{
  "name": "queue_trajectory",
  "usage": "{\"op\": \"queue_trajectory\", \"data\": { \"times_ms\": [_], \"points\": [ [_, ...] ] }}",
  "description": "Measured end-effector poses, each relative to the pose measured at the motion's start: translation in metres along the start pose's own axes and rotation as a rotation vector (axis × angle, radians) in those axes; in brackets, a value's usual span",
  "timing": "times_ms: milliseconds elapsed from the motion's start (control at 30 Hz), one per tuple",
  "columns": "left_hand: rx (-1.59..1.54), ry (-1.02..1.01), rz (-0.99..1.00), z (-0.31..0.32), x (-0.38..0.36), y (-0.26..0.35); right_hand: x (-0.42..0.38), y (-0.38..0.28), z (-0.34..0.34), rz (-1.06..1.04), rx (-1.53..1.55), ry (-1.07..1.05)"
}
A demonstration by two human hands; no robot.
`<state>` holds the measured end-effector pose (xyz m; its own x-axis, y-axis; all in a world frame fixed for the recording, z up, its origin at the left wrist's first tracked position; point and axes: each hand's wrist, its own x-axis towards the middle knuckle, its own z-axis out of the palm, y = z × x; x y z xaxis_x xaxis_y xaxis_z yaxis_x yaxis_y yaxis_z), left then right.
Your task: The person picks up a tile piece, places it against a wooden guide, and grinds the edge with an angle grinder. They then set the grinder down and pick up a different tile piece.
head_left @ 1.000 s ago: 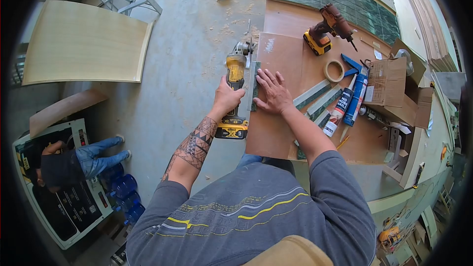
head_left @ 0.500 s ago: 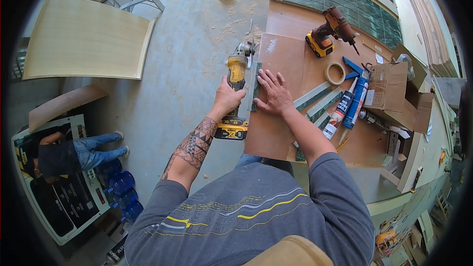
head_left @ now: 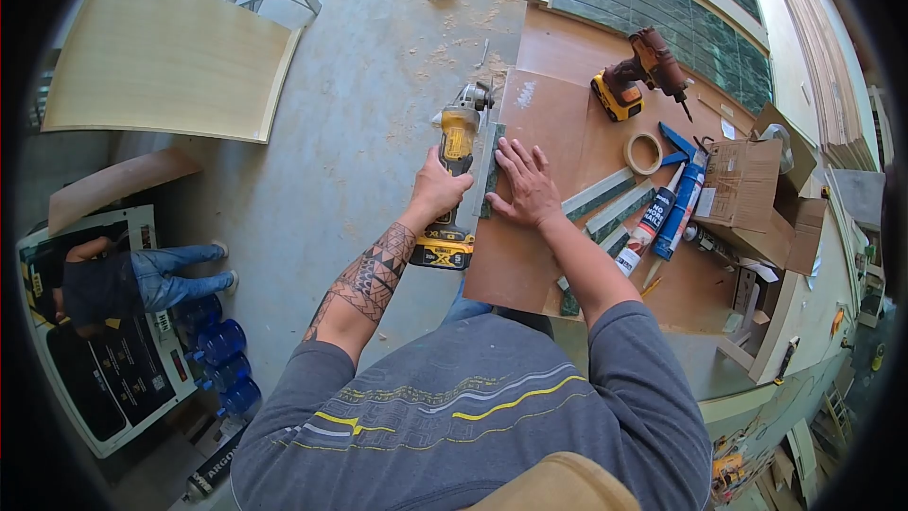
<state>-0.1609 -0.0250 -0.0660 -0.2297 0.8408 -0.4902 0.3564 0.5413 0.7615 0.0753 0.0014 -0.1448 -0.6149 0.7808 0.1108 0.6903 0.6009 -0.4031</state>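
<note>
Yellow-and-black, metal-headed angle grinder (head_left: 460,135) is beside the edge of brown board (head_left: 511,265); left hand (head_left: 438,189) wraps fingers round it; right hand (head_left: 532,191) lies flat, fingers spread; black-white-red tube (head_left: 654,212) reads "NO MORE NAILS"

Support: brown bench top (head_left: 515,260). Clock centred on tape roll (head_left: 643,170) lying there.
12: cordless driver (head_left: 653,57), bit pointing to 5.
Between 3 and 4: cardboard box (head_left: 738,185), flaps open.
5: blue caulking gun (head_left: 679,215).
6: sealant cartridge (head_left: 648,227); farther out, yellow pencil (head_left: 652,286).
7: green-faced strips (head_left: 601,194).
9: narrow green strip (head_left: 489,170) along bench edge.
</note>
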Motion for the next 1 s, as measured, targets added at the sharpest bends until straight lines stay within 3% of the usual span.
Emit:
{"op": "queue_trajectory", "data": {
  "times_ms": [1000],
  "points": [
    [0.082, -0.028, -0.019, -0.003, 0.006, -0.003, 0.001, -0.001, -0.004, 0.012, 0.023, -0.031]
  ]
}}
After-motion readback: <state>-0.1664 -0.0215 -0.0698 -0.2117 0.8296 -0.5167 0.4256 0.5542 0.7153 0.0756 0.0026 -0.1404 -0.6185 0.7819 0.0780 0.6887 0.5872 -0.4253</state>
